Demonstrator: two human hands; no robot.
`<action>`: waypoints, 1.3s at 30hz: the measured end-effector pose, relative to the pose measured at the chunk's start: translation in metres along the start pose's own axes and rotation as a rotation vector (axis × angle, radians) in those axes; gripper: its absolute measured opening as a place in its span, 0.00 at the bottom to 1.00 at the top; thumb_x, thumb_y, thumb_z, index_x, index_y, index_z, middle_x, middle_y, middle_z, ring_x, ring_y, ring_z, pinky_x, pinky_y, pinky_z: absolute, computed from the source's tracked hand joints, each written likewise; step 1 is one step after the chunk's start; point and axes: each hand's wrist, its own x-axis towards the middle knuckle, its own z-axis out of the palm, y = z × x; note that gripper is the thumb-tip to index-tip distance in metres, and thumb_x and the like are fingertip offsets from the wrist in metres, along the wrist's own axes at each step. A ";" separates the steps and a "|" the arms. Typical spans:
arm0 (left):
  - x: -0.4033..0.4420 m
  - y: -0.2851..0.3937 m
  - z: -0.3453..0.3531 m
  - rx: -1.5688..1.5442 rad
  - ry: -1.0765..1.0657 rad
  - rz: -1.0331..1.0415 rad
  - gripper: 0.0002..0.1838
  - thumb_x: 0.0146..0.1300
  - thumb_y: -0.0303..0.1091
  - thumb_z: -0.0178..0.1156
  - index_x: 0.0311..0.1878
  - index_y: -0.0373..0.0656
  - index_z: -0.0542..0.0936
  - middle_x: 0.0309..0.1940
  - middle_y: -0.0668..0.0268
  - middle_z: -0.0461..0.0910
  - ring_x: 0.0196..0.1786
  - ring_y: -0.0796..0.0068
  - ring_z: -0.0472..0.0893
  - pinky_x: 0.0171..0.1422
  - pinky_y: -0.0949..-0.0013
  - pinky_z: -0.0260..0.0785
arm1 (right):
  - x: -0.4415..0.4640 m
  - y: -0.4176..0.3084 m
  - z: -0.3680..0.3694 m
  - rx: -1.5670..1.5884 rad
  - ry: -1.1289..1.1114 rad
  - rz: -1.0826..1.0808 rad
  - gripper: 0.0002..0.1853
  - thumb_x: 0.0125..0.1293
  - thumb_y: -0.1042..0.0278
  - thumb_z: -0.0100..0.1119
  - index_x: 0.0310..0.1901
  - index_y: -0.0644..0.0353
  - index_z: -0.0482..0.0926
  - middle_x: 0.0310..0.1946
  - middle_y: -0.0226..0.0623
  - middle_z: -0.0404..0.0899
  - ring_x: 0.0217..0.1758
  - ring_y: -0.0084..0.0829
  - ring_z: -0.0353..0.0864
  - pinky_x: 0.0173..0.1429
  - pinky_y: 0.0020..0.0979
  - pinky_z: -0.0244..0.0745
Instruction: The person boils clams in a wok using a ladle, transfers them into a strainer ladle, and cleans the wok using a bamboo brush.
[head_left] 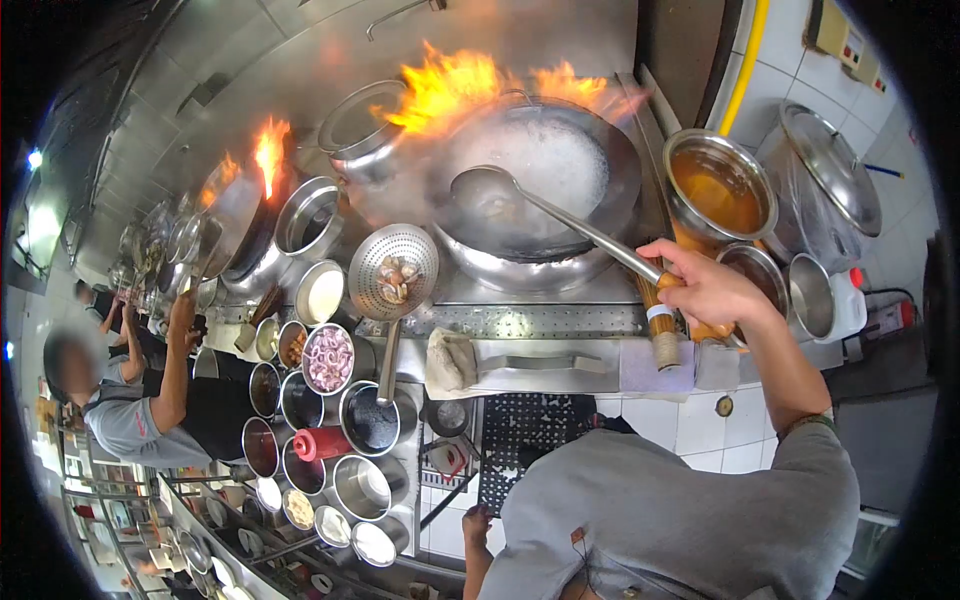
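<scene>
My right hand (705, 285) is wrapped round the wooden end of a long-handled ladle (580, 225). The ladle's bowl is over the near left part of a large wok (625, 190), in which pale, foamy liquid steams. Flames rise behind the wok's far rim. My left hand (477, 525) hangs low beside my body, away from the stove; it is small in view and its fingers do not show clearly. A perforated strainer (410, 245) with some pieces of food in it rests left of the wok, its handle over a metal pot (372, 420).
Several metal containers stand at left, one with sliced purple onion (328, 358). A red bottle (320, 443) lies across them. At right is a pot of orange liquid (718, 195). A folded cloth (452, 360) lies on the front ledge. A co-worker (150, 415) works at another flaming wok.
</scene>
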 end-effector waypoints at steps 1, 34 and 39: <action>-0.002 0.000 0.001 -0.030 0.010 0.007 0.15 0.68 0.44 0.63 0.47 0.41 0.83 0.27 0.70 0.82 0.28 0.78 0.79 0.28 0.71 0.71 | -0.002 -0.005 0.001 -0.066 0.017 -0.008 0.30 0.66 0.77 0.54 0.70 0.51 0.63 0.30 0.31 0.76 0.19 0.19 0.73 0.23 0.24 0.67; 0.009 -0.047 -0.002 -0.034 0.107 0.089 0.13 0.71 0.40 0.59 0.44 0.38 0.82 0.29 0.68 0.82 0.26 0.78 0.79 0.25 0.72 0.70 | 0.079 -0.009 0.019 0.006 0.358 -0.190 0.30 0.68 0.78 0.54 0.71 0.54 0.63 0.26 0.29 0.73 0.17 0.21 0.72 0.22 0.26 0.67; 0.019 -0.142 0.009 0.389 -0.243 0.315 0.14 0.65 0.44 0.60 0.41 0.43 0.83 0.31 0.62 0.84 0.34 0.65 0.84 0.33 0.60 0.75 | 0.118 0.024 -0.009 -0.183 0.449 -0.073 0.29 0.64 0.73 0.54 0.68 0.59 0.63 0.29 0.39 0.76 0.19 0.31 0.76 0.29 0.36 0.74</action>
